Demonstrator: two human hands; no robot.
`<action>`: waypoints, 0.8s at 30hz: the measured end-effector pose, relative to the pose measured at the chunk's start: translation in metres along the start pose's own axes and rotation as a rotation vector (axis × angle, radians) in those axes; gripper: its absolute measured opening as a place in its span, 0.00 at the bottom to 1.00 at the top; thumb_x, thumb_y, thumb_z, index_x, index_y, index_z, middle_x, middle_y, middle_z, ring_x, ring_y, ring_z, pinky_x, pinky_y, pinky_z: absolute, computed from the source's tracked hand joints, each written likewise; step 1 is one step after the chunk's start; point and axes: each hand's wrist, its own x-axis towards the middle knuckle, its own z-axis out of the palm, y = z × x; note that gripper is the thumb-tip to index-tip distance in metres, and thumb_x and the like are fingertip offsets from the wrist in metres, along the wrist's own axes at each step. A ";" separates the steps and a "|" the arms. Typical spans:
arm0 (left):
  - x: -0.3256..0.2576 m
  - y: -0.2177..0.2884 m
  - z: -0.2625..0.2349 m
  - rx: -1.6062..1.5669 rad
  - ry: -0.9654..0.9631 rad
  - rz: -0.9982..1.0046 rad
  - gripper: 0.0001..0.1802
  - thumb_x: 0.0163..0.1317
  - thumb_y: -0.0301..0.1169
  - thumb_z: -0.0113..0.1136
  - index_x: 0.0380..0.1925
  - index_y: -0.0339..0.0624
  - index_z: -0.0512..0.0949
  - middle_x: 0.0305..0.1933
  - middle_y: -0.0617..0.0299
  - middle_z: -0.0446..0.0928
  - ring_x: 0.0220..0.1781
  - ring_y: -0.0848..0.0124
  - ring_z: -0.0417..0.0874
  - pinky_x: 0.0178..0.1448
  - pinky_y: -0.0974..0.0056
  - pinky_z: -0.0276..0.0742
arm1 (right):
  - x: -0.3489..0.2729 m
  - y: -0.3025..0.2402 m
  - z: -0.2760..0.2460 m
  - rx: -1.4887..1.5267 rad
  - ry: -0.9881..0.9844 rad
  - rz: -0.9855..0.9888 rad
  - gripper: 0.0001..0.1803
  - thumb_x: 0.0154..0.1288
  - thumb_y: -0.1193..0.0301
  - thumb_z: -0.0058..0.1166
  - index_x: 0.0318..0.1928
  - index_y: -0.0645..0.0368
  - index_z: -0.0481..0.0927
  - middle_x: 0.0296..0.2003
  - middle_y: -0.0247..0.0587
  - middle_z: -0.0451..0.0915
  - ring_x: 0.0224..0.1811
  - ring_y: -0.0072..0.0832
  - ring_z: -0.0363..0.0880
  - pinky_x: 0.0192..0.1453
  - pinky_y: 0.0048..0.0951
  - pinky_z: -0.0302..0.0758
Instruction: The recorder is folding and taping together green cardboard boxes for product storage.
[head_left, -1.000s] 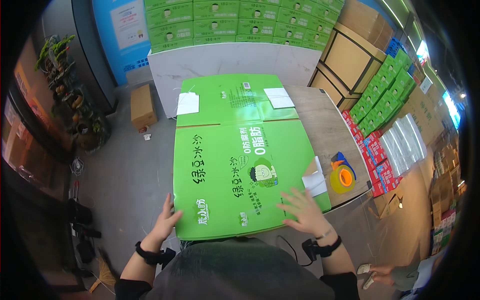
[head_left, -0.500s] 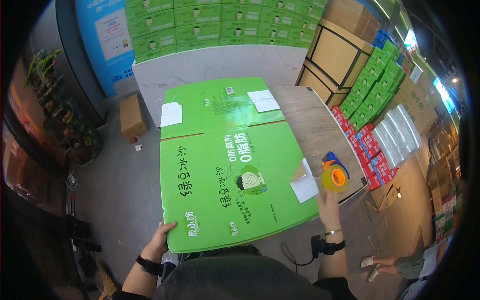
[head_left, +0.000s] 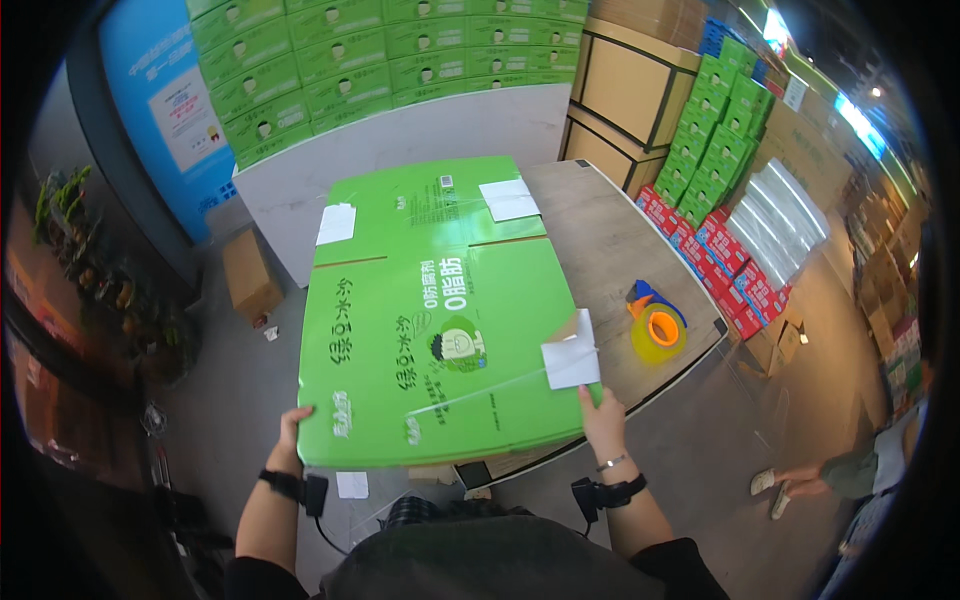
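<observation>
A large flattened green carton [head_left: 380, 300] lies over the wooden table [head_left: 600, 230], its near edge jutting out toward me. White paper patches [head_left: 572, 362] show at several places along its sides. My left hand [head_left: 290, 428] grips the carton's near left corner, thumb on top and the other fingers hidden underneath. At the near right corner, just below a white patch, my right hand [head_left: 603, 422] is closed on the edge. A blue tape dispenser [head_left: 640, 295] with a yellow roll of tape [head_left: 656, 338] rests on the table, right of the carton and apart from my hand.
Beyond the table, a white marbled counter [head_left: 420, 135] carries stacked green boxes [head_left: 345, 90]. Large brown crates [head_left: 635, 85] stand at the back right, near red boxes [head_left: 700, 245]. A brown box [head_left: 250, 270] sits on the left floor. Another person's legs [head_left: 800, 490] show at right.
My right hand has left the side of the tape dispenser and taken hold of the carton's near right corner. My left hand keeps its corner. The whole view has shifted somewhat.
</observation>
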 end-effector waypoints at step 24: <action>0.245 0.244 -0.021 2.016 0.533 0.587 0.26 0.57 0.48 0.50 0.30 0.30 0.79 0.37 0.39 0.78 0.41 0.44 0.78 0.47 0.49 0.73 | 0.032 -0.101 0.148 0.032 -0.043 0.126 0.32 0.65 0.53 0.42 0.44 0.78 0.65 0.31 0.65 0.77 0.33 0.50 0.79 0.36 0.40 0.76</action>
